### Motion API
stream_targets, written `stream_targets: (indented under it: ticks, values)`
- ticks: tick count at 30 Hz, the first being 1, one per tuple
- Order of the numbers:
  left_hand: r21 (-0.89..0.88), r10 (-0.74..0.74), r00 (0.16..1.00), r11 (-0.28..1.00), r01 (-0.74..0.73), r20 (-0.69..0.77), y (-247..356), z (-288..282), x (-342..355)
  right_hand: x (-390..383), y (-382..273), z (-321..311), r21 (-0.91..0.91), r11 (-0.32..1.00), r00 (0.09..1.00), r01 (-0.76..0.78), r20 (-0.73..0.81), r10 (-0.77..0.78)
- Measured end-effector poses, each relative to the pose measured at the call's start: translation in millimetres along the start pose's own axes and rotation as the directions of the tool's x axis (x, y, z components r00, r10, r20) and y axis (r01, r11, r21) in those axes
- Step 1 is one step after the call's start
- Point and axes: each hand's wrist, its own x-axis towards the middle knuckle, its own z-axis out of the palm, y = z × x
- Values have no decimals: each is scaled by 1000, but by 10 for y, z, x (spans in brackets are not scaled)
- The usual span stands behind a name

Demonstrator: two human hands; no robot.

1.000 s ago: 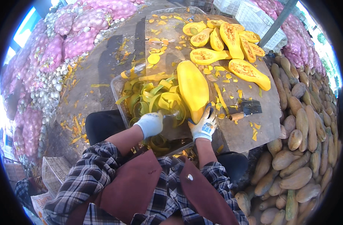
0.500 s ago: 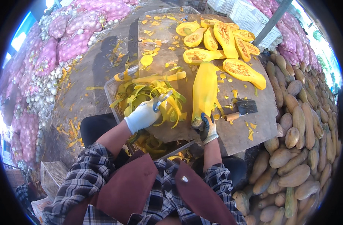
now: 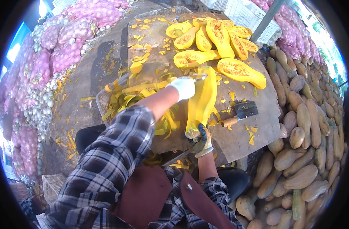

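And across goes your left hand (image 3: 185, 88)! Half a second ago it was off to the side over the peelings (image 3: 130, 98); now it has swept over to the butternut squash (image 3: 205, 103), wrapped round a metal-headed peeler (image 3: 200, 76) whose head is at the squash's far end. Whether the blade is biting or just skimming above, you can't tell from here.

Your right hand (image 3: 202, 143) is clamped on the squash's near end, fingers curled over beside the pale tip. The squash itself has swung round: a second ago its far end leaned left, and now it leans slightly right, lying lengthwise at the near side of the surface (image 3: 245, 139), between the peelings and the cleaver (image 3: 246, 109).

What does that mean for the work? It looks like the reset between strokes is over: a fresh side seems to be turned up, the near end is braced, and the peeler is placed for a pull back toward you. Duller and brighter yellow bands run along the squash, so how much skin remains is hard to judge.

Elsewhere, no change: the halved squashes (image 3: 220, 38) stay heaped just beyond, and the cleaver lies untouched to your right.
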Motion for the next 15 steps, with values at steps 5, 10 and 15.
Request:
stream_targets:
  ticks: [5,10,15]
  values:
    - [-251,-71,994,964,91,86,530,949,-1640,-10,-45,-28,47,999,996,-26,83,22]
    - [-271,-148,894,921,281,423,605,577,-2182,-36,-52,82,21,999,996,43,78,-44]
    - [-126,-80,991,990,66,-109,12,156,-1086,-63,-85,64,199,980,996,-24,83,8]
